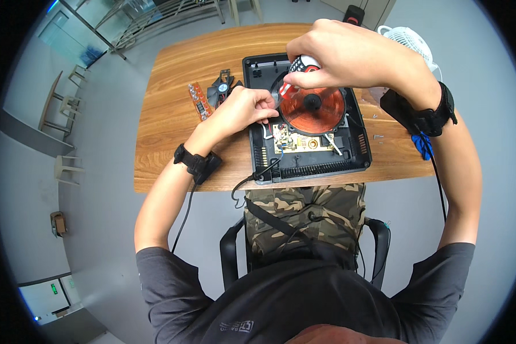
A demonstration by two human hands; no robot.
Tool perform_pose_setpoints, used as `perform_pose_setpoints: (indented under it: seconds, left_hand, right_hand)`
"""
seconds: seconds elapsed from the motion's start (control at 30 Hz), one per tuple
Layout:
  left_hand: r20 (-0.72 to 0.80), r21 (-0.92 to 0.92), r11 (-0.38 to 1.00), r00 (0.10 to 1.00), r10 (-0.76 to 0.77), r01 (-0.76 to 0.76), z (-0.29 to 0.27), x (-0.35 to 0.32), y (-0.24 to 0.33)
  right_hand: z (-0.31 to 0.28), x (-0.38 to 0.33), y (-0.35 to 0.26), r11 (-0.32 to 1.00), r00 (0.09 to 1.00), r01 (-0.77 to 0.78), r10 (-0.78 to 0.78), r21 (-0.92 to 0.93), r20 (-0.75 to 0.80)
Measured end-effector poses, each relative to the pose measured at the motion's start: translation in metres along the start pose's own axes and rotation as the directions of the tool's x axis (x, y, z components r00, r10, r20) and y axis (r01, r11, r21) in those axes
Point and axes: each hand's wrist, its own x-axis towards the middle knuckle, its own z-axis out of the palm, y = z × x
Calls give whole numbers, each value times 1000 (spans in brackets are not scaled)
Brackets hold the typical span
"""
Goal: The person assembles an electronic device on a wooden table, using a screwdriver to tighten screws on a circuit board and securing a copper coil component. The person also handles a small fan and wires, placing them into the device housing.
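An opened black induction cooker housing (356, 160) lies on the table with a round copper coil (321, 112) inside. My right hand (341, 54) is wrapped around a red, white and black hand tool (305, 64), holding it above the far left part of the coil. The tool's working end points down at the coil's left rim. Beside that rim, my left hand (257, 107) is closed in a pinch. Whatever lies between its fingertips is too small to make out. Below the coil sits a tan circuit board (295, 142) with wires.
Left of the housing lie a black cooling fan (221, 89) and a narrow orange circuit board (199, 101). Several small screws (378, 137) are scattered to the right. A white fan (410, 40) stands at the far right. The power cord (246, 180) hangs over the front edge.
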Motion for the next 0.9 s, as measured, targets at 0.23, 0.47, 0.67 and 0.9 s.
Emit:
perform_pose_setpoints:
  seconds: [0.23, 0.47, 0.67, 0.9]
  left_hand:
    - [16, -49, 999, 1000, -22, 23, 4, 1, -1]
    - [28, 46, 999, 999, 16, -17, 6, 2, 8]
    - [19, 104, 993, 998, 61, -63, 6, 1, 14]
    - [14, 53, 998, 1000, 19, -20, 10, 1, 15]
  right_hand:
    - [-3, -4, -1, 996, 994, -86, 83, 27, 77]
    - [-6, -10, 0, 997, 995, -70, 68, 28, 67]
    - [-8, -15, -7, 993, 991, -118, 118, -3, 68]
    - [0, -19, 0, 997, 997, -71, 71, -11, -14]
